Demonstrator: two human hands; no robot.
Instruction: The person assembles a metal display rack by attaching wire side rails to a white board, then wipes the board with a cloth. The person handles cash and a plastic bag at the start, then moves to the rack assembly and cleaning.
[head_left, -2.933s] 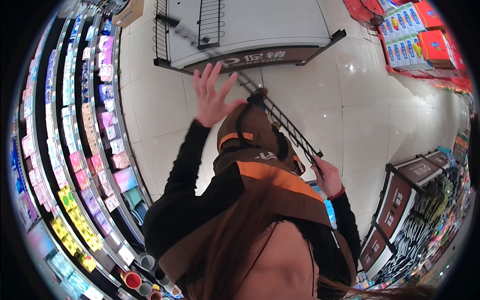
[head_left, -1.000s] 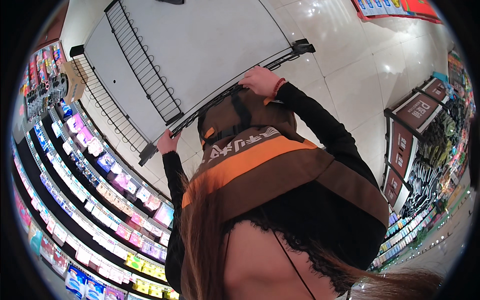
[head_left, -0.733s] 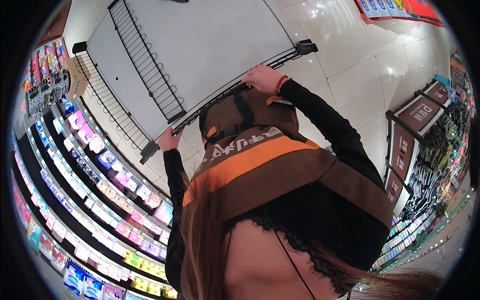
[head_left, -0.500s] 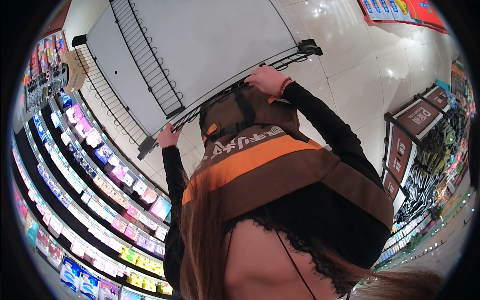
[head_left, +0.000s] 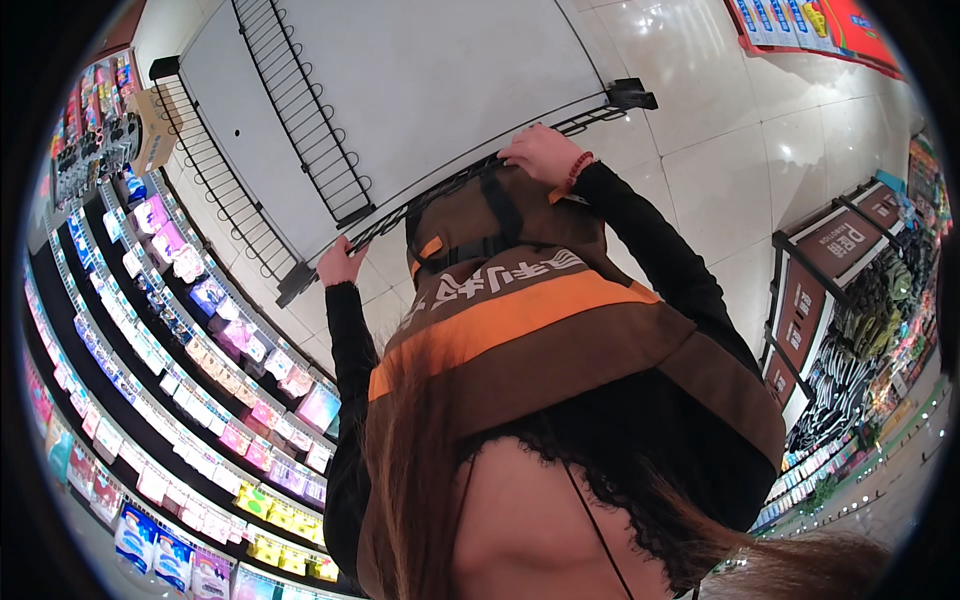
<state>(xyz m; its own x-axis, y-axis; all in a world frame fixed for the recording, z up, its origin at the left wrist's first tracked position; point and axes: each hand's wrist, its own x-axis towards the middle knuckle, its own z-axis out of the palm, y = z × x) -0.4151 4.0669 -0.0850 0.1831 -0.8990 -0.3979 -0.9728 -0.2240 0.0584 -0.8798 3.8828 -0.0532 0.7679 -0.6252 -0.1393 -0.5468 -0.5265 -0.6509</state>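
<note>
In front of me is a low display stand with a pale grey flat top [head_left: 440,70] and a black wire guard rail [head_left: 428,200] along its near edge. My left hand [head_left: 342,262] is closed around this rail near its left corner. My right hand [head_left: 545,157], with a red bead bracelet [head_left: 579,170] at the wrist, is closed over the same rail farther right. Parts of the fingers on both hands are hidden. Between the hands, my brown apron [head_left: 520,215] with an orange stripe reaches up to the rail.
Another wire rail, a divider [head_left: 305,115], crosses the grey top. Shelves of colourful packs [head_left: 210,300] curve along the left, with a cardboard box [head_left: 154,130] at their far end. Pale floor tiles [head_left: 700,130] lie right, beside a clothing bin [head_left: 812,300] and red packages [head_left: 845,35].
The stand and both hands appear slightly farther right in the picture, as do the surroundings at the top. Both hands keep their hold on the rail.
</note>
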